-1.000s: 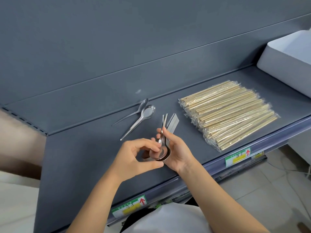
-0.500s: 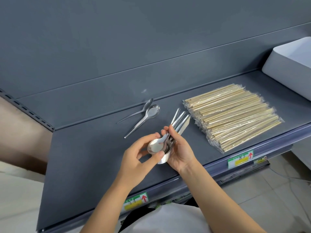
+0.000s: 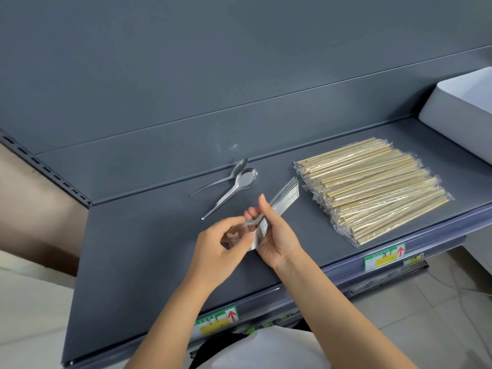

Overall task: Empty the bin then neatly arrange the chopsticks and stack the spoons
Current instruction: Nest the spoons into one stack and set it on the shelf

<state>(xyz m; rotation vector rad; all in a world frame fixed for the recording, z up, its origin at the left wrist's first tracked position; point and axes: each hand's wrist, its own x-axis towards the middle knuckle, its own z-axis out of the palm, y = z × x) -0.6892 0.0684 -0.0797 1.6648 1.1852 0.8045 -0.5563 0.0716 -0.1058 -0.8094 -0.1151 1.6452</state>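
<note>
So the white bin sits at the far right end of the grey shelf, cut off by the frame edge. Only a slice of its inside is in view, and that slice is plain white wall, so I can't tell what's further in.

The chopsticks are out on the shelf, just left of the bin. They're in clear plastic sleeves, laid side by side in a wide flat pile that runs diagonally, the near end close to the shelf's front lip.

The stack of spoons is up off the shelf, in both hands. The right hand is wrapped around the middle of it, thumb pointing up along the handles. The handles fan out a bit toward the chopsticks without touching them. The left hand pinches the bowl end with thumb and fingertips.

Two loose spoons lie on the shelf behind the hands, near the back wall. Their bowls are close together and their handles point toward the front left. One is bowl-up, the other looks tipped on its side.

There are green and yellow price labels on the front rail, each with a red arrow.
</note>
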